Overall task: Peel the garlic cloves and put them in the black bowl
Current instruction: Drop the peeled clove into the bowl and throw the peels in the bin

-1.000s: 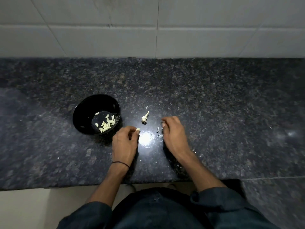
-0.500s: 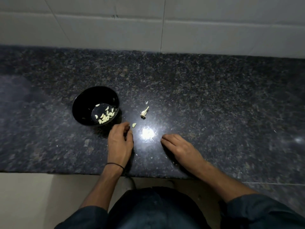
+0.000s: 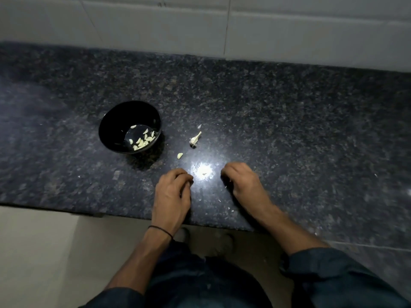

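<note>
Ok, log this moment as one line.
bowl: peeled cloves inside | loose clove: on counter, outside bowl | garlic stalk: on counter | left hand: curled, contents unclear | right hand: curled, contents unclear

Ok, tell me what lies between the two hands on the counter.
The head view shows only counter between the left hand and the right hand: a bright glare patch with a small pale scrap in it. No clove lies there.

Thin black band [image 3: 160,230] on left wrist, dark blue sleeves [image 3: 333,270] pushed up, dark trousers [image 3: 200,283]
</note>
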